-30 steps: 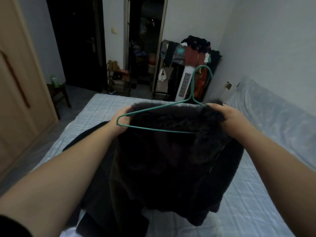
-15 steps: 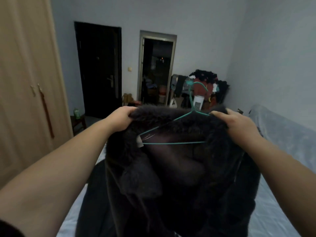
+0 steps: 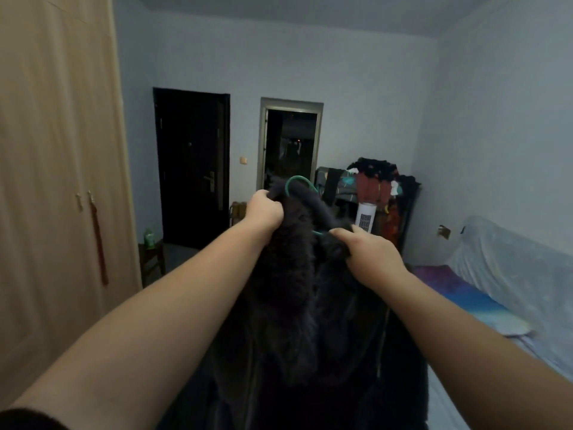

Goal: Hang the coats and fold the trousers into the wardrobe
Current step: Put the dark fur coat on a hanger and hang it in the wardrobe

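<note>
Coat (image 3: 297,293) dark fuzzy fleece, matt; hanger (image 3: 299,182) thin smooth green wire; wardrobe (image 3: 55,169) pale matt wood

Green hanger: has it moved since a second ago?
Yes. The green hanger has risen with the coat; its hook now shows against the doorway, left of the clothes rack.

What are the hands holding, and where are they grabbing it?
Both hold the dark fuzzy coat by its top: left hand grips one shoulder, right hand the other, by the green hanger.

Dark fuzzy coat (image 3: 297,305), teal hanger (image 3: 299,181), beige wardrobe (image 3: 55,181)
</note>
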Available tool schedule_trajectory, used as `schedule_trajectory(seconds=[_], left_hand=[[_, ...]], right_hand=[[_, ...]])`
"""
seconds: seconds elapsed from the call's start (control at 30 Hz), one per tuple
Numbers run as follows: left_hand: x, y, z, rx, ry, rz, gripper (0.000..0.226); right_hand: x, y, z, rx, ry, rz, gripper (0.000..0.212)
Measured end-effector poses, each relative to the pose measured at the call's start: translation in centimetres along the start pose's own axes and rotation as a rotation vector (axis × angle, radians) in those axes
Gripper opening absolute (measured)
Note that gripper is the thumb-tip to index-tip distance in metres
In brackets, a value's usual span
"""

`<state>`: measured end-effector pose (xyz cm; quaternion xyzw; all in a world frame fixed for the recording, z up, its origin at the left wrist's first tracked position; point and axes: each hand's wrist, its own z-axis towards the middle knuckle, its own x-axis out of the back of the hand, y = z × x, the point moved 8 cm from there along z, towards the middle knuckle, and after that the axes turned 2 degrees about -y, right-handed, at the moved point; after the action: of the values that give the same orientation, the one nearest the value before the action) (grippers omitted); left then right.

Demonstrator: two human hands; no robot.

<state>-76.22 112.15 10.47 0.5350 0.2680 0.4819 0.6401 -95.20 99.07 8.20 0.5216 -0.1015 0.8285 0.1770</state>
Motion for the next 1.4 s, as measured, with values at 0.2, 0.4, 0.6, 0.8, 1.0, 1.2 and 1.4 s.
schedule_trajectory(seconds=[0.2, 0.4, 0.6, 0.8, 1.0, 1.2, 1.4], left_hand=[[1.6, 0.5, -0.1, 0.011, -0.163, 0.002, 0.074], [1.3, 1.0, -1.8, -0.411, -0.457, 0.58, 0.02], [3.1, -0.6, -1.2, -0.458, -0.458, 0.747, 0.081], [3.7, -0.4, 0.5, -0.52, -0.439, 0.935, 0.066], [4.4, 0.6, 1.9, -0.545, -0.274, 1.032, 0.04], [3.9, 2.8, 4.0, -0.49, -0.166, 0.499, 0.034], [2.0, 2.0, 6.0, -0.36, -0.046, 0.383, 0.038]], right_hand=[[0.5, 4.5, 0.5, -0.135, 0.05, 0.226, 0.029], [0.8, 6.4, 1.3, -0.16, 0.11, 0.353, 0.033], [1.5, 8.1, 1.7, -0.184, 0.183, 0.408, 0.035], [0.6, 8.5, 2.9, -0.158, 0.17, 0.425, 0.041], [0.5, 8.1, 4.3, -0.099, 0.134, 0.358, 0.04], [-1.0, 5.6, 4.5, -0.001, -0.032, 0.038, 0.055], [-1.7, 6.6, 5.6, -0.053, 0.086, 0.464, 0.041]])
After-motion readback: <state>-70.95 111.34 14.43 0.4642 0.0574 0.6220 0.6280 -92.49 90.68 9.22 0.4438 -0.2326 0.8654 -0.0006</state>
